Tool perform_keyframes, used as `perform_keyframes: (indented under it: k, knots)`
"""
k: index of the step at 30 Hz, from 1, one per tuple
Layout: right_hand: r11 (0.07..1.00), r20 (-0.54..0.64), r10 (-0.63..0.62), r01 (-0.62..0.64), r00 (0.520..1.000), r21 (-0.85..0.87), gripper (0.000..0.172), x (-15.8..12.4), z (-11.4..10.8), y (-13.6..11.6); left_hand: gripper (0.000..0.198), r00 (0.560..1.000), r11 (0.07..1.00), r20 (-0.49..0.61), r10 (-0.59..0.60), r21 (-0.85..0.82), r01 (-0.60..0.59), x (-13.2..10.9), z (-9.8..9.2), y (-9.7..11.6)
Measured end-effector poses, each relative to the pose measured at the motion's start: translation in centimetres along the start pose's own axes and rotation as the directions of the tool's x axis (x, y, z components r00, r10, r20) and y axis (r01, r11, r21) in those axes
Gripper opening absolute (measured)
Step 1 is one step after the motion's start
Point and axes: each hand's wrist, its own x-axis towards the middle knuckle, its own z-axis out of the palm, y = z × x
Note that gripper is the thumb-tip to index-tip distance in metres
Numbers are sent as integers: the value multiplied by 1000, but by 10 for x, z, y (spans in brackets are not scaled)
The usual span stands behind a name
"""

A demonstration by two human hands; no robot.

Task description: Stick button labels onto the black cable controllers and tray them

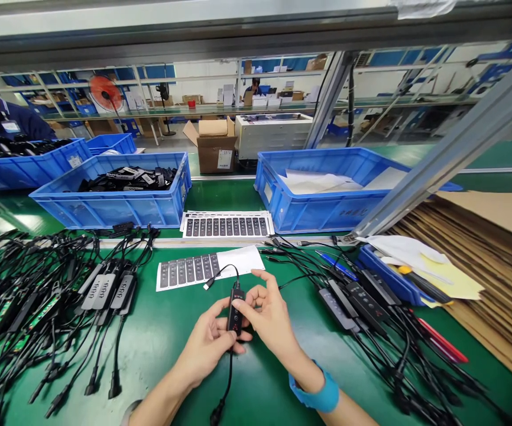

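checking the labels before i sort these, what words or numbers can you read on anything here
Nothing can be read for certain.
Black control box in the left hand: small markings, too small to read.
Sticker sheet: printed rows, too blurred to read.
White tags in the blue crate: too small to read.
Label on the cardboard box: too small to read.
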Motion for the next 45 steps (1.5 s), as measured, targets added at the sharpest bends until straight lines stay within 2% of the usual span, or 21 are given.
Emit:
perform_keyframes:
  k: [3, 5, 7, 10, 12, 17, 21, 23, 26, 28, 30, 32, 33, 34, 36, 38, 40, 41, 42, 43, 45]
  knots:
    - [998, 114, 49, -51, 992, 21, 57, 0, -2, -2, 64, 1000, 1000, 19, 9, -19, -8, 0, 1, 3]
    - [995, 243, 76, -88, 967, 39, 66, -2, -2, -4, 54, 999, 1000, 42, 5, -4, -5, 0, 2, 5]
    - [996, 301, 73, -86, 951, 31, 67, -3, 0, -6, 45, 998, 1000, 63, 0, 23, -1, 0, 2, 5]
    - [1000, 258, 22, -16, 966, -22, 36, -2, 0, -6, 40, 998, 998, 65, -25, 50, 22, 2, 2, 2]
    - [1000, 231, 6, 0, 973, -24, 24, 1, -1, -3, 42, 998, 998, 45, -45, 56, 42, 2, 3, -1]
    - [1000, 165, -2, 6, 986, -25, 47, 4, -4, 4, 53, 997, 996, -23, -79, 50, 80, 3, 5, -5]
    - [998, 215, -50, 60, 975, -37, 43, -2, -1, 3, 53, 997, 998, -58, -46, 33, 48, 6, 3, -8]
    - [991, 202, -79, 98, 976, -90, 43, -5, 1, 3, 51, 999, 999, -46, -25, 46, 27, 7, 2, -11]
    - [977, 172, -117, 145, 978, -158, 33, -8, 5, 2, 50, 999, 997, -32, -30, 75, 32, 10, 0, -13]
    - [972, 179, -140, 169, 974, -161, 32, -5, 4, 0, 52, 999, 990, -13, -38, 136, 40, 11, -5, -11]
    - [975, 172, -154, 177, 973, -131, 35, 4, -3, -5, 55, 1000, 955, -1, 14, 298, -13, 13, -13, -6]
    - [984, 121, -133, 146, 984, -106, 41, 16, -22, -14, 53, 986, 813, -23, 163, 570, -121, 15, -27, 0]
    - [985, 70, -112, 120, 991, -120, 44, 21, -37, -20, 49, 963, 684, -41, 265, 712, -158, 17, -35, 3]
    - [982, 16, -92, 93, 996, -166, 46, 25, -55, -26, 46, 929, 532, -58, 364, 832, -157, 18, -43, 5]
    - [909, -132, -125, 60, 983, -413, 47, 31, -95, -38, 47, 872, 252, -77, 483, 966, -54, 20, -58, 7]
    - [682, -239, -284, 21, 929, -731, 42, 35, -131, -47, 55, 865, 71, -102, 492, 995, 77, 22, -67, 6]
    - [419, -316, -391, -139, 864, -897, 41, 40, -150, -50, 58, 884, -38, -119, 451, 988, 152, 23, -70, 3]
    - [328, -300, -427, -163, 853, -931, 40, 44, -150, -49, 57, 893, -75, -119, 435, 983, 167, 23, -69, 2]
    - [285, -248, -441, -127, 863, -950, 40, 48, -144, -47, 56, 897, -105, -117, 427, 979, 177, 23, -68, 0]
    - [297, -158, -429, -26, 889, -954, 38, 54, -132, -44, 55, 899, -131, -114, 423, 974, 185, 24, -66, -1]
    - [426, 84, -380, 254, 921, -868, 32, 66, -93, -34, 54, 899, -171, -110, 424, 965, 199, 24, -63, -2]
